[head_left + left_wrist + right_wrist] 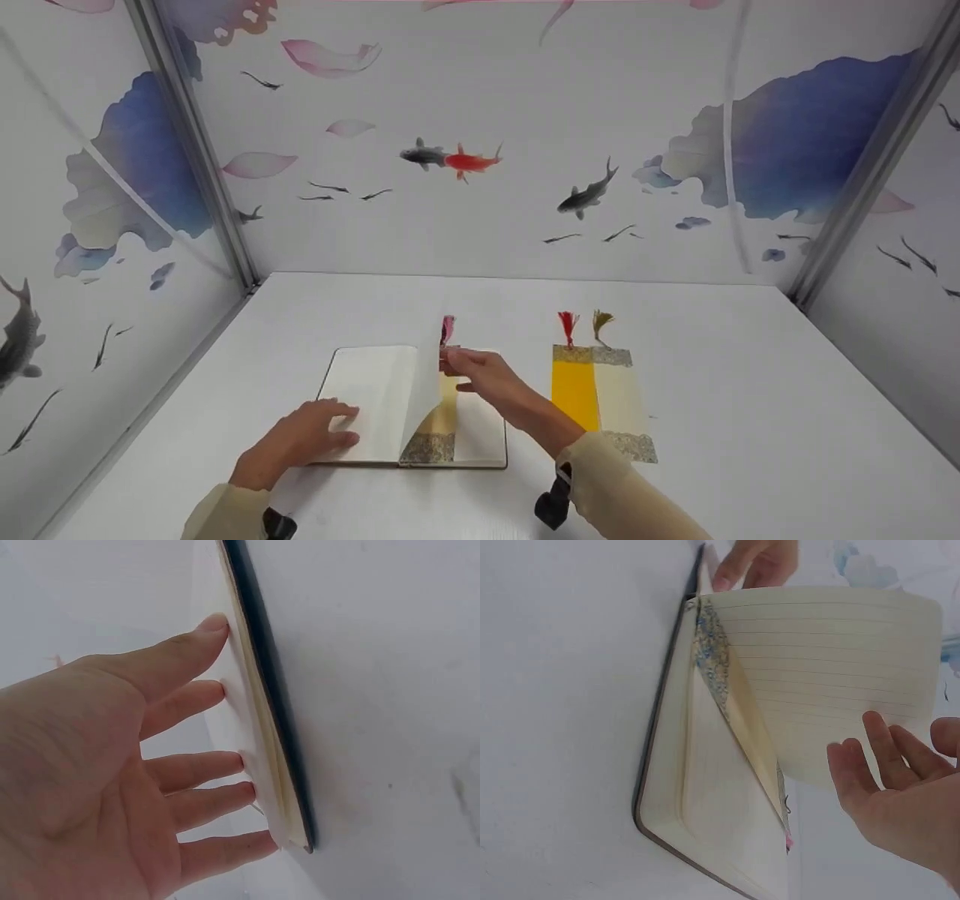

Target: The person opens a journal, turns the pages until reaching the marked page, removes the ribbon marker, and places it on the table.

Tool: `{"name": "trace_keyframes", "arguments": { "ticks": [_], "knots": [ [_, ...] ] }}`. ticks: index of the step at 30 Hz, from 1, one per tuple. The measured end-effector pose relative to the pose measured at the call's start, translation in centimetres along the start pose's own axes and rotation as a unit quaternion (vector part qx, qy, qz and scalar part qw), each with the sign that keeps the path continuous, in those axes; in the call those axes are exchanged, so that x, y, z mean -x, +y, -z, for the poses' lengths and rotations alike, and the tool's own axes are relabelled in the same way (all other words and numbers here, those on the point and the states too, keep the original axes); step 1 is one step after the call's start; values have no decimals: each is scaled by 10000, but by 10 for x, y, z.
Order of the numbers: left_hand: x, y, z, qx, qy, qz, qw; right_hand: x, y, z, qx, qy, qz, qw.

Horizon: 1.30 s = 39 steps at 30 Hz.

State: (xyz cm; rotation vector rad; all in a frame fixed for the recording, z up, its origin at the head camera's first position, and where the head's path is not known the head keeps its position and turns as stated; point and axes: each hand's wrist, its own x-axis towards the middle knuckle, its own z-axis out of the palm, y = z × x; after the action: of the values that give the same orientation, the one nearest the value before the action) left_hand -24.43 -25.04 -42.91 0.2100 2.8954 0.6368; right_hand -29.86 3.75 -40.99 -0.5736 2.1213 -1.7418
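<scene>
An open notebook [371, 397] lies on the white table, with one lined page [832, 652] standing up from its middle. My left hand [304, 431] rests its spread fingertips on the left page, near the notebook's edge, as the left wrist view shows [112, 772]. Beside the raised page is my right hand [487, 379], its fingers loosely bent against the lined side; they do not visibly pinch it. A tan bookmark [448, 405] with glittery ends and a pink tassel [448, 328] lies inside, by the fold, partly hidden by the page and my right hand.
Right of the notebook lie a yellow bookmark [574, 394] with a red tassel [568, 328] and a cream bookmark [619, 397] with an olive tassel [601, 326]. My right forearm passes over their lower part. Printed walls [487, 232] enclose the table [735, 390].
</scene>
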Motion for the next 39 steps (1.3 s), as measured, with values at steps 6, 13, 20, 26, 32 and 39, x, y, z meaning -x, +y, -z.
{"name": "trace_keyframes", "arguments": {
  "ticks": [6,13,20,26,32,39],
  "knots": [
    [5,-4,2,422,865,-128,9953,0,6,-19,1846,-420,719,9793],
    [8,-11,9,877,1132,15,9897,-2,17,-46,3986,-344,1031,9107],
    [14,-13,15,1159,1523,-348,9809,-2,21,-60,4527,-463,410,8895],
    [16,-13,16,1079,2039,-719,9704,-1,18,-65,4789,-685,223,8749],
    [13,-10,8,395,1335,-308,9898,-3,17,-68,5077,-779,109,8579],
    [2,-2,-12,-305,373,-82,9988,-5,20,-69,5057,-682,221,8597]
  ]
}}
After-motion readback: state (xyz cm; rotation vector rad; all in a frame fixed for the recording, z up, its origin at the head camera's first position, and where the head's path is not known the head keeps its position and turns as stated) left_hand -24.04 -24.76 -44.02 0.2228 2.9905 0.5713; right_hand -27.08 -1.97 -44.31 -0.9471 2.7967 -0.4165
